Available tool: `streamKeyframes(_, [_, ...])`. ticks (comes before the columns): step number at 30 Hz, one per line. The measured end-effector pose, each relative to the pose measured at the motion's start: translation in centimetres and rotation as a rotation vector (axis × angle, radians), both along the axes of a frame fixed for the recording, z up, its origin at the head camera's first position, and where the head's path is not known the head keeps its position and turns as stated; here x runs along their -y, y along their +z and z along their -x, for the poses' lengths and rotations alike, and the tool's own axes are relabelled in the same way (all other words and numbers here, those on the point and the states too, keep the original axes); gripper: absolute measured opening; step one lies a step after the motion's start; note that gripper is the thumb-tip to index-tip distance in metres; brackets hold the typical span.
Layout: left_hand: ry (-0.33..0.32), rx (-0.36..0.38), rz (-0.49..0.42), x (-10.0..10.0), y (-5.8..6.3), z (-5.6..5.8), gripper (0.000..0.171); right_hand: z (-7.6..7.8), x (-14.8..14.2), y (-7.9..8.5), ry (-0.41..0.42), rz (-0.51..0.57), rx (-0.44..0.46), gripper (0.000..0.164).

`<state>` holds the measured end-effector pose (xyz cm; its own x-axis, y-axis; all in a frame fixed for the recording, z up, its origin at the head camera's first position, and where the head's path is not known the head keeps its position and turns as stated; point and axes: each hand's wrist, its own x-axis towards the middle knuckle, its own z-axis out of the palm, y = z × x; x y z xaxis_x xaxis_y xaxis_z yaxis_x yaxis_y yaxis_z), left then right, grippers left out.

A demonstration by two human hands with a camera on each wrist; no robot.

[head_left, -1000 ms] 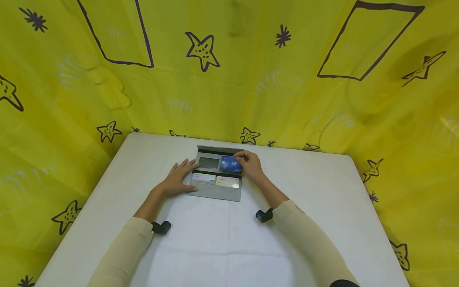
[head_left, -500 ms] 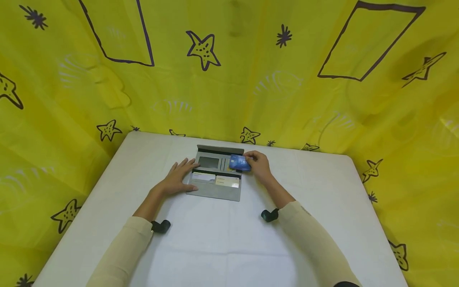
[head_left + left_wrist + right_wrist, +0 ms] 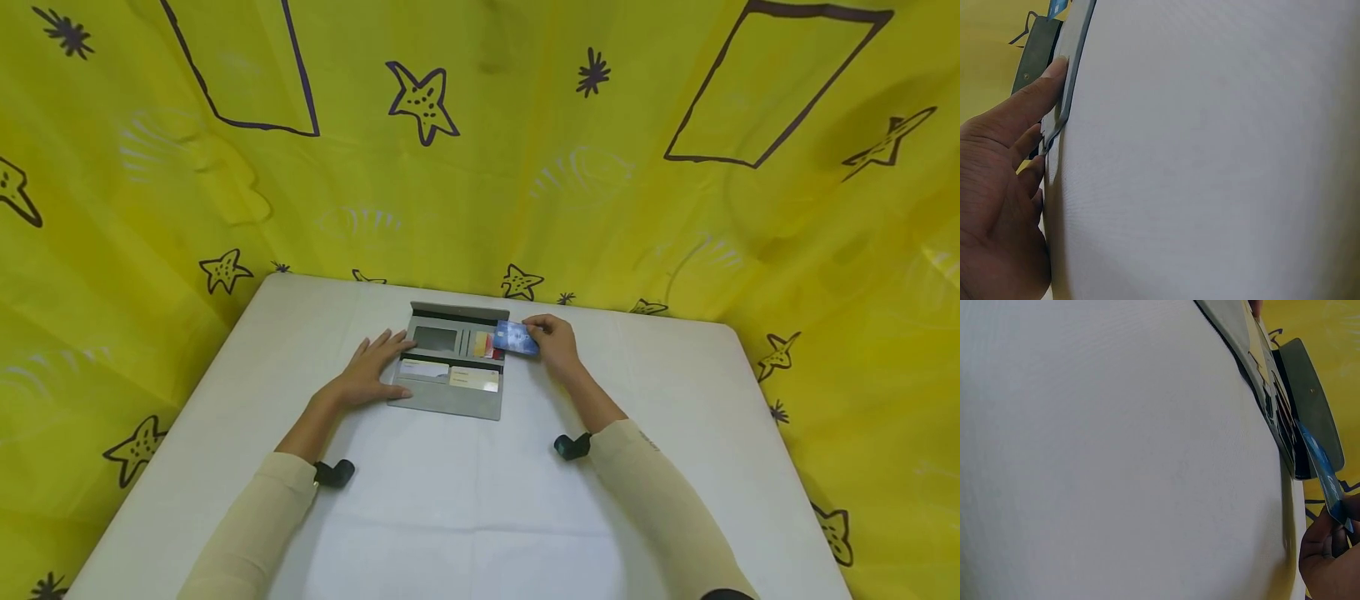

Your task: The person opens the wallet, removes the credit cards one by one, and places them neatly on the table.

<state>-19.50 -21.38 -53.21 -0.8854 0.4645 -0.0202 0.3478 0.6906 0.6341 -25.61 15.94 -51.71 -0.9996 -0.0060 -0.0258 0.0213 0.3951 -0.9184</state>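
Observation:
A grey wallet (image 3: pixel 448 402) lies unfolded near the table's far edge, its upper flap (image 3: pixel 459 311) raised. My left hand (image 3: pixel 366 377) rests at the wallet's left side, fingers spread, with the thumb on the lower panel in the left wrist view. Between thumb and fingers, my right hand (image 3: pixel 557 343) pinches a blue card (image 3: pixel 514 337) by its right end. That card's left end overlaps the wallet's right edge, and the right wrist view shows it tilted. Yellow-and-red cards (image 3: pixel 486 345) show in the upper right slots. A white card (image 3: pixel 425 369) and a cream card (image 3: pixel 474 379) sit in the lower pockets.
The wallet lies on a white-covered table (image 3: pixel 480 492). Behind it and at both sides hangs a yellow curtain (image 3: pixel 480 192) with drawn starfish. A small black camera sits on each wrist, left camera (image 3: pixel 335 473) and right camera (image 3: pixel 572 447).
My right hand has drawn the blue card rightward out of the upper right slots, uncovering the yellow-and-red cards there. The left hand has stayed in place on the wallet.

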Motion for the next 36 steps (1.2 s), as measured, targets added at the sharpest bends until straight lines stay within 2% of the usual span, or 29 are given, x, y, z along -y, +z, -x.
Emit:
streamKeyframes(13, [-0.002,0.003,-0.008,0.0,0.1,0.0,0.086,0.3,-1.1,0.3,-0.007,-0.030,0.042,0.023])
streamKeyframes(24, [0.001,-0.008,0.001,0.0,0.0,0.1,0.088,0.3,-1.8,0.2,-0.028,0.047,0.082,0.024])
streamKeyframes(32, [0.003,-0.010,-0.006,0.1,0.0,0.1,0.087,0.5,-2.1,-0.1,-0.020,0.032,0.089,0.024])
streamKeyframes(36, [0.000,-0.010,-0.007,0.0,0.0,0.1,0.087,0.5,-2.1,-0.1,-0.016,-0.021,0.059,0.023])
